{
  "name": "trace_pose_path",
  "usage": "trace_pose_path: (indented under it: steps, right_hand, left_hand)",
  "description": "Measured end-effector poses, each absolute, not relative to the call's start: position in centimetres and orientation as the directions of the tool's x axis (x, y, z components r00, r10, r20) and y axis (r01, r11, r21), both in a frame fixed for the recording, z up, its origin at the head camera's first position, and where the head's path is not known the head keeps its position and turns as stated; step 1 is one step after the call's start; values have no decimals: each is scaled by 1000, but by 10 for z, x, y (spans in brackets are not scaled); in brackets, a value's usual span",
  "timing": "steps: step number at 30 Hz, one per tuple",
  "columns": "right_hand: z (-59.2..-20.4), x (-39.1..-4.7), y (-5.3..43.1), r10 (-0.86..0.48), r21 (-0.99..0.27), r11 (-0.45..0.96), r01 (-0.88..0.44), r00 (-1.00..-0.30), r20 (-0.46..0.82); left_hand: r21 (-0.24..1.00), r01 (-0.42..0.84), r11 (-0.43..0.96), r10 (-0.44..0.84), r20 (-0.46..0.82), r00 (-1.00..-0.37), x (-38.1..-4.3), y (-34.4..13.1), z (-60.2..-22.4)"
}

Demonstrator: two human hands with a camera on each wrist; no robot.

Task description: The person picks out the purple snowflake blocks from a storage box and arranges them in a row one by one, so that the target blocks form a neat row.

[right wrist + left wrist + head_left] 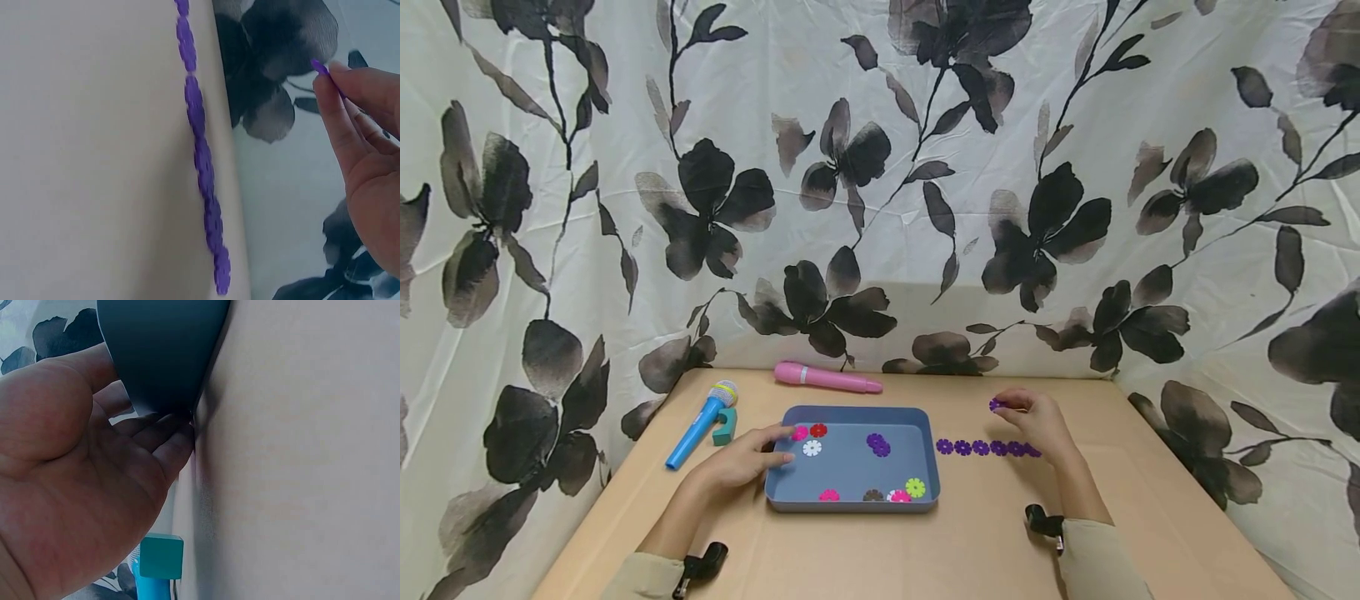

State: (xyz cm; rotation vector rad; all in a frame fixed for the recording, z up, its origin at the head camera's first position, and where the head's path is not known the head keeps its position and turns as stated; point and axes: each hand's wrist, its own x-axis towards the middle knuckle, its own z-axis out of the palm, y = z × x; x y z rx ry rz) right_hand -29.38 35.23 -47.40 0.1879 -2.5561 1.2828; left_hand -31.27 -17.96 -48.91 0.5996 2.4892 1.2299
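Note:
My left hand (737, 458) grips the left side of a blue-grey tray (850, 475), thumb and a finger over its rim. In the left wrist view other fingers curl low against the outside of the tray wall (162, 356). Inside the tray lie flower-shaped discs: a red one (818, 430), a white one (812, 448), a lime one (915, 487), overlapping purple ones (877, 444) and several others. Right of it a row of purple flower discs (981, 447) lies on the table. Above the row's right part, my right hand (1037, 423) pinches another purple flower disc (320, 67) between thumb and fingertips.
A blue toy microphone (696, 433) lies left of the tray, beside a small teal block (725, 427). Behind the tray lies a pink rod-shaped thing (827, 377) with a silver band. Floral cloth (925, 250) hangs around the wooden-toned table (865, 554).

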Motion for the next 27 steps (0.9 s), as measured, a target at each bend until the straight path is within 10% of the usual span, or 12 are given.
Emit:
trace_pose_path:
  steps: [27]
  right_hand:
    - [-484, -269, 421, 138, -734, 679, -1, -982, 129]
  left_hand:
    - [802, 271, 532, 509, -47, -859, -315, -181, -493]
